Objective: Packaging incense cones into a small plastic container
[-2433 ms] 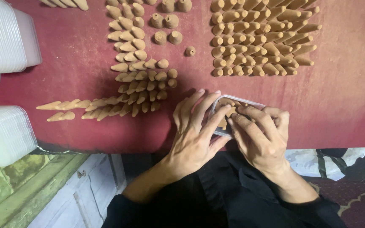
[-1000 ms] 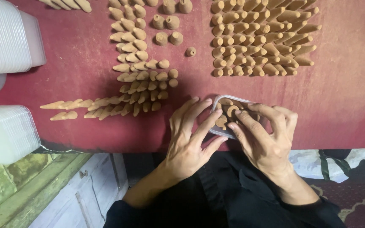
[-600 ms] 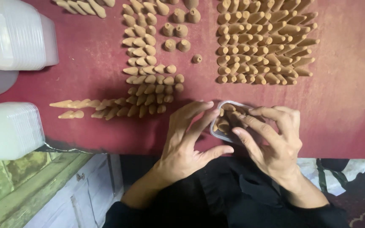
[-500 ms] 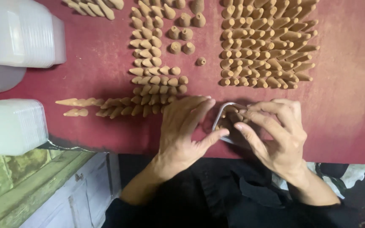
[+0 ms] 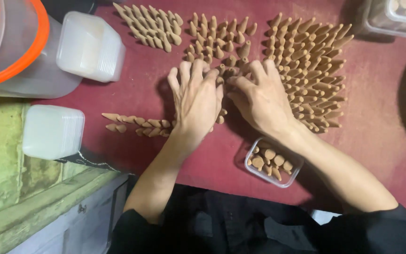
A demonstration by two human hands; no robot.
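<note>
A small clear box (image 5: pixel 272 162), part-filled with tan cones, sits on the red table (image 5: pixel 381 136) nearest the person, just beside the right forearm and untouched by either hand. Beyond it, both hands lie flat among the cones: the left hand (image 5: pixel 197 101) is spread palm-down over a loose cluster, fingers splayed and gripping nothing that can be seen; the right hand (image 5: pixel 259 101) rests beside it, fingers stretched toward the middle group, also closed on nothing visible, though what lies under the palms is hidden. A row of cones on their sides (image 5: pixel 137 124) trails off to the left of the left wrist. To the right, a dense block of upright cones (image 5: pixel 313 70) touches the edge of the right hand. Farther back stand a looser middle group (image 5: pixel 219 37) and a slanted bunch (image 5: pixel 151 26). At the left edge are two stacks of white lids (image 5: pixel 52 131) (image 5: pixel 90 47) and a clear jug with an orange rim (image 5: pixel 15 47); another clear box (image 5: pixel 391 16) sits at the far right corner.

The risk here looks plain: the cones stand packed close, and a sweep of the right wrist could topple the block, while the forearm could nudge the filled box toward the table's near edge.
</note>
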